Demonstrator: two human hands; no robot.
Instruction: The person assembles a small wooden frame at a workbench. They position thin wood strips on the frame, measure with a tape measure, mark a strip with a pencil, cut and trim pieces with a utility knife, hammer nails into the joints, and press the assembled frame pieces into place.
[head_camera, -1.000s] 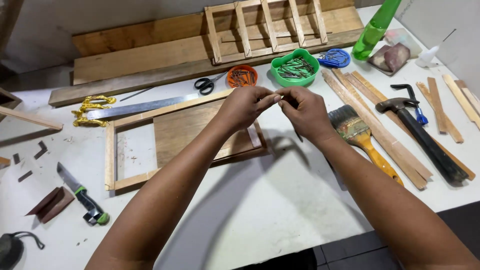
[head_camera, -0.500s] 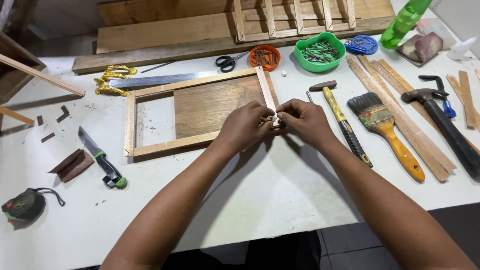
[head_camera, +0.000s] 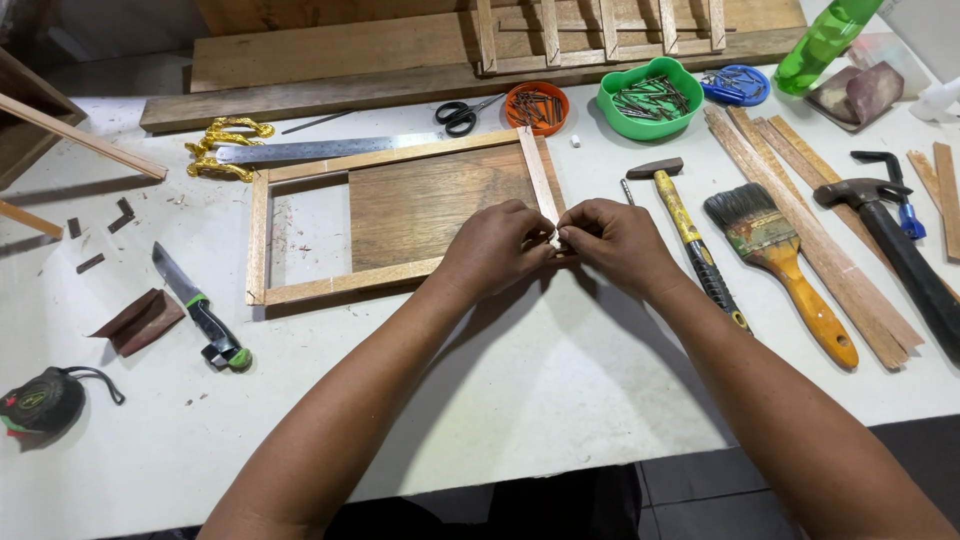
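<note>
Wooden frame (head_camera: 400, 210) lies flat at the centre of the white surface (head_camera: 560, 390), one pale wooden slat (head_camera: 537, 175) laid across its right end. At the lower end of that slat, mid-frame, the left hand (head_camera: 490, 250) and right hand (head_camera: 620, 240) meet, fingertips pinched together on something small and pale (too small to tell what); each grip is clenched around that spot, touching the slat and the frame's lower right corner.

Counted by kind: two hammers, one yellow-handled (head_camera: 690, 240) just right of the hands, one black-handled (head_camera: 900, 250) at the right edge; one paintbrush (head_camera: 785, 265) between them; one handsaw (head_camera: 310, 150) with a yellow handle above the frame; one pair of scissors (head_camera: 462, 113); one knife (head_camera: 195, 305) at the lower left; one tape measure (head_camera: 40, 405) in the lower left corner.

Three containers stand in the upper middle: a round orange dish (head_camera: 536, 105) of nails, a green bowl (head_camera: 649, 98) of nails, and a blue lid (head_camera: 735, 85) to its right. A green bottle (head_camera: 830, 40) leans at the upper right; no label on it can be made out. Loose wooden strips (head_camera: 810, 230) fan out on the right, several, overlapping too much to count.
</note>
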